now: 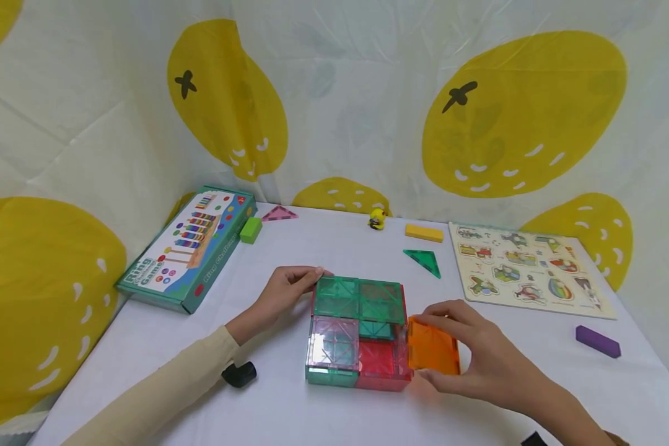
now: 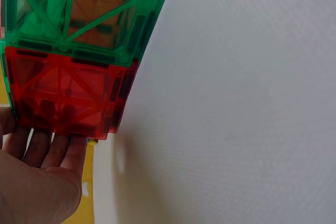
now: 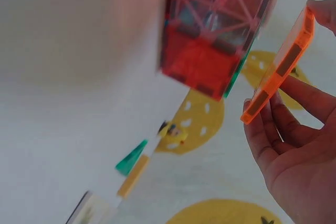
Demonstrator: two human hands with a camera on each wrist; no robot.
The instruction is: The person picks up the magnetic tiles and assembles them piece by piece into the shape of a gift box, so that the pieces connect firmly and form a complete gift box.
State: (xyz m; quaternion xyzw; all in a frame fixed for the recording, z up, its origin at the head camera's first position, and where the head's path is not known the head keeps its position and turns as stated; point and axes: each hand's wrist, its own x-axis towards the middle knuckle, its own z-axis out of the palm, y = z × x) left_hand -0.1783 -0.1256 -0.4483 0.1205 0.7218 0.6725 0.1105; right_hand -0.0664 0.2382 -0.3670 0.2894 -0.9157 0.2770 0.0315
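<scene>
A low box of translucent magnetic tiles (image 1: 334, 297) stands on the white table, its top green at the back and pale pink at front left. Its front right top is uncovered, showing red and green tiles inside. At the back left corner my left hand (image 1: 287, 291) touches the box. In the left wrist view those fingers (image 2: 55, 148) reach behind a red side tile (image 2: 60, 93), which partly hides them. My right hand (image 1: 476, 353) pinches an orange square magnetic tile (image 1: 433, 348) between thumb and fingers, close beside the box's right side. The right wrist view shows that tile edge-on.
Behind stand a green triangle tile (image 1: 425, 262), yellow block (image 1: 424, 233), small yellow figure (image 1: 376, 218), pink triangle tile (image 1: 279, 213) and green block (image 1: 251, 230). A game box (image 1: 186, 248) lies left; a picture puzzle board (image 1: 529, 272) and purple block (image 1: 598, 341) lie right.
</scene>
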